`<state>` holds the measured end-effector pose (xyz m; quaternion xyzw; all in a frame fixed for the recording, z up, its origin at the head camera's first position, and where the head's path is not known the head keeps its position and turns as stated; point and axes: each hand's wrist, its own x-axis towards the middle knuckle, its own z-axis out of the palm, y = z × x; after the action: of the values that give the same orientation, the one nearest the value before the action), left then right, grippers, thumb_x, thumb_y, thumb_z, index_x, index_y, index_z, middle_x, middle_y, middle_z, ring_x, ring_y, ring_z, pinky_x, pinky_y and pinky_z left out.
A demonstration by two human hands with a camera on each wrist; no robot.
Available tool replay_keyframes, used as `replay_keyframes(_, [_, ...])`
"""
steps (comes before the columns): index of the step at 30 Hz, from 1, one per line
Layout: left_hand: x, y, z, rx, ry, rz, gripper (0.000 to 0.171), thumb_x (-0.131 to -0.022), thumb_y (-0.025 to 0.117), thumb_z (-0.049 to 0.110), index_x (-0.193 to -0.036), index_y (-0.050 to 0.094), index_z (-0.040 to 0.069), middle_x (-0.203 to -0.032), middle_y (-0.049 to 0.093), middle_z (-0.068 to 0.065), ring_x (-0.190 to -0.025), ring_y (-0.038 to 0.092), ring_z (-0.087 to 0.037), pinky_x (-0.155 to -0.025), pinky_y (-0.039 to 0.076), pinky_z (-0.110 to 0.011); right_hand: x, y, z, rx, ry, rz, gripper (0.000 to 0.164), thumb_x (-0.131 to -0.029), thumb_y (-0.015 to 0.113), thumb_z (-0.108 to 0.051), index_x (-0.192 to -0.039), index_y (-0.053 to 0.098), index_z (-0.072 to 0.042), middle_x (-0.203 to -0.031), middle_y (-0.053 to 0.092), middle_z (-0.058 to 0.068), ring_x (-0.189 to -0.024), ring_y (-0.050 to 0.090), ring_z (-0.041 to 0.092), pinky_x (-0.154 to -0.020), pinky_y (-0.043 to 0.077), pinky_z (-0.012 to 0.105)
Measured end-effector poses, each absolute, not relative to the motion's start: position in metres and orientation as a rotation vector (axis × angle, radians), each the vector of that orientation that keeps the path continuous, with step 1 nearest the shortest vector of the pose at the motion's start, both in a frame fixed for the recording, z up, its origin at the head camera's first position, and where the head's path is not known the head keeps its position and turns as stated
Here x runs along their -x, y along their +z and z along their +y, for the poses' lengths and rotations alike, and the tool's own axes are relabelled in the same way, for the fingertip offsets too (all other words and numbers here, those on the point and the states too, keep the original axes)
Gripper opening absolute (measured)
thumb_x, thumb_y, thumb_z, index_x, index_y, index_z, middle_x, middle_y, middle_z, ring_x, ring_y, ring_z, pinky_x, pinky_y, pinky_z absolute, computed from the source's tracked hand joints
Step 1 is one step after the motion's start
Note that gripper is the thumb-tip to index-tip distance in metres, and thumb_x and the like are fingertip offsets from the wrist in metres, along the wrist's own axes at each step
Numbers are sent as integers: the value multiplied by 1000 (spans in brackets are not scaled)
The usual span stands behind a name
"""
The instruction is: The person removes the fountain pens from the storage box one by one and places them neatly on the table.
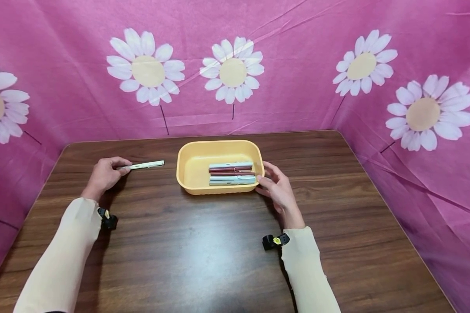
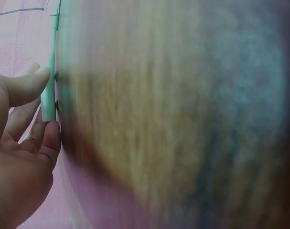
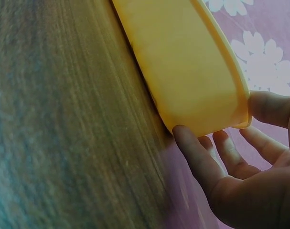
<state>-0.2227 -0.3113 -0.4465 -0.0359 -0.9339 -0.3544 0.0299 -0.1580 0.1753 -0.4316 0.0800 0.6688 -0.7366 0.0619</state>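
Observation:
At the left of the table my left hand (image 1: 106, 176) pinches the near end of a pale mint-green pen (image 1: 148, 164) with a clip, lying almost level at the tabletop. In the left wrist view thumb and fingers close on the end of the pen (image 2: 48, 102). My right hand (image 1: 280, 189) holds the right end of a yellow plastic tray (image 1: 186, 187). Its thumb is on the rim and the fingers lie against the outer wall, as the right wrist view shows on the tray (image 3: 192, 71). Several pens (image 1: 232, 178), pale blue and dark red, lie side by side in the tray's right half.
The dark wood-grain table (image 1: 203, 252) has its back edge just behind the tray. A pink cloth (image 1: 282, 113) with white daisies hangs around the back and both sides. Each wrist bears a small black camera, such as the right one (image 1: 275, 241).

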Motion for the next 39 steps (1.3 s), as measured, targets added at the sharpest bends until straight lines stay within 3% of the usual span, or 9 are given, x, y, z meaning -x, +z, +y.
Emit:
replay_keyframes(6, [222,-445,-310,94,-1085,-2861,18,-97,68,10,-109,72,-2,-108,69,-27,-94,58,-31,-80,40,-32,158,-431,176,-233,-2239,2009,56,-101,58,2,-153,42,-8,-145,49,20,-121,58,29,-94,54,49])
replay_keyframes(9, [222,-443,-310,85,-1094,-2826,18,-96,70,10,-108,73,-3,-107,70,-27,-86,58,-14,-77,41,-27,158,-432,176,-240,-2232,2013,55,-101,59,1,-153,43,-9,-145,49,20,-122,57,31,-94,54,49])
replay_keyframes(12, [222,-440,-310,49,-1112,-2779,19,-96,70,11,-109,73,-3,-108,70,-27,-77,50,8,-73,41,-21,158,-432,175,-236,-2230,2012,55,-101,59,0,-153,43,-9,-145,49,20,-123,57,31,-94,53,50])
replay_keyframes(15, [221,-434,-306,22,-1148,-2740,24,-98,68,15,-113,71,-4,-111,69,-28,-78,47,17,-75,41,-17,158,-432,175,-230,-2233,2011,55,-101,58,1,-153,42,-8,-145,48,20,-122,57,30,-94,53,50])
replay_keyframes(23, [219,-423,-284,67,-1317,-2658,32,-99,67,18,-120,67,-6,-109,70,-12,-86,53,11,-79,41,-12,158,-432,176,-231,-2226,2018,55,-101,59,1,-153,43,-8,-144,48,20,-123,56,32,-94,54,50])
replay_keyframes(29, [217,-416,-270,109,-1378,-2659,38,-101,66,21,-127,63,-5,-122,65,-26,-93,54,3,-83,42,-15,158,-432,176,-237,-2229,2011,56,-100,59,1,-153,42,-8,-143,49,21,-124,56,33,-93,54,49])
replay_keyframes(36, [216,-406,-253,162,-1459,-2645,42,-100,67,21,-133,59,-3,-128,63,-25,-101,55,-1,-85,43,-15,159,-432,176,-252,-2231,2005,56,-100,59,1,-153,42,-8,-143,49,20,-122,57,32,-92,55,48])
replay_keyframes(39, [215,-401,-244,195,-1489,-2647,43,-99,68,21,-135,59,-1,-130,63,-25,-107,59,-12,-86,44,-16,159,-432,176,-257,-2229,2011,56,-100,60,1,-153,43,-9,-142,49,20,-121,58,30,-92,55,48])
